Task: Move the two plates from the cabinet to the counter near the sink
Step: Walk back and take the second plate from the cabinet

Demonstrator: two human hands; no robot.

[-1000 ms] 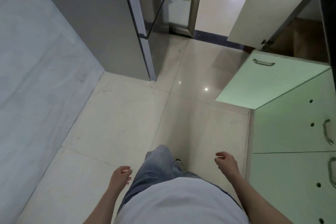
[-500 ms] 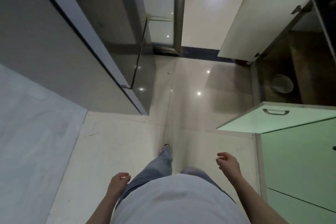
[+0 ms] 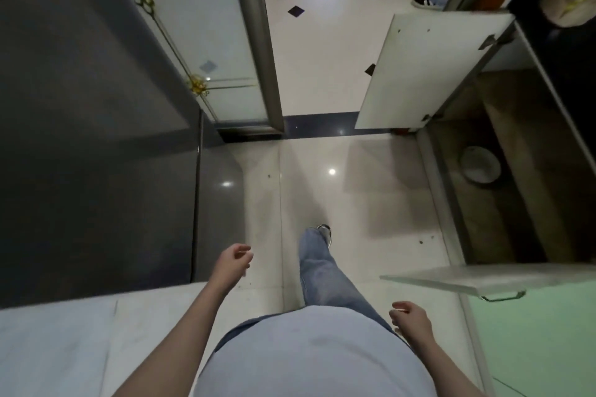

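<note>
A pale round plate (image 3: 480, 164) lies on the floor of the open low cabinet (image 3: 503, 209) at the right. I cannot tell whether it is one plate or a stack. My left hand (image 3: 233, 263) hangs in front of me over the floor, fingers loosely curled and holding nothing. My right hand (image 3: 411, 319) hangs by my hip, also loosely curled and holding nothing. Both hands are well short of the cabinet.
Two cabinet doors stand open into the aisle: a white one (image 3: 425, 71) beyond the opening and a green one (image 3: 483, 279) close by my right hand. A dark grey fridge (image 3: 96, 138) fills the left side. A person's feet (image 3: 425, 0) show past the doorway. A dark counter (image 3: 567, 42) runs above the cabinet.
I have walked forward along the aisle. The open cabinet and the plate inside came into view and drew nearer. My left hand swung forward; my right hand stayed by my side.
</note>
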